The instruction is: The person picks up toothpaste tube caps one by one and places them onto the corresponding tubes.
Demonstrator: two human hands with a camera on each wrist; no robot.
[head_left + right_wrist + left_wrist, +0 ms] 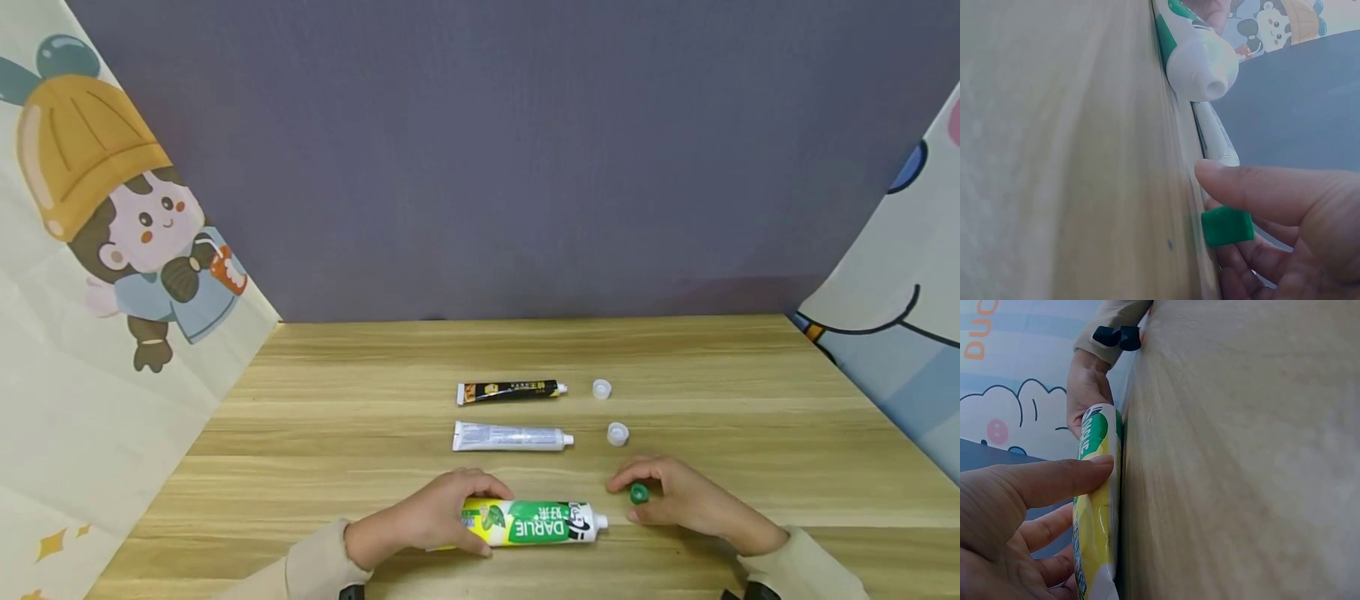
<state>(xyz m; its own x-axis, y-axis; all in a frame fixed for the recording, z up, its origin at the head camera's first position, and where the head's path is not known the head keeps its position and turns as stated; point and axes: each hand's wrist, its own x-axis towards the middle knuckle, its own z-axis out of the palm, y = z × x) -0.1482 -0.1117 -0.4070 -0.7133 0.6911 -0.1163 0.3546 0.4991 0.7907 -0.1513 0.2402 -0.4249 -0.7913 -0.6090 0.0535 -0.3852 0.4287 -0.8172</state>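
A yellow, green and white toothpaste tube (551, 522) lies on the table, its bare white nozzle pointing right. My left hand (442, 512) holds it near its tail end, thumb on the near side and fingers on the far side. A small green cap (639, 493) stands on the table right of the nozzle. Around that cap my right hand (686, 500) rests with thumb and fingers spread; in the head view their tips look apart from it. The right wrist view also shows the green cap (1227, 226) beside the thumb.
Behind lie a white-grey tube (512, 437) and a smaller black tube (510, 391), both uncapped, nozzles right. A white cap (618, 433) sits right of the grey tube, another white cap (602, 389) right of the black one. A grey partition (510, 167) closes the table's back.
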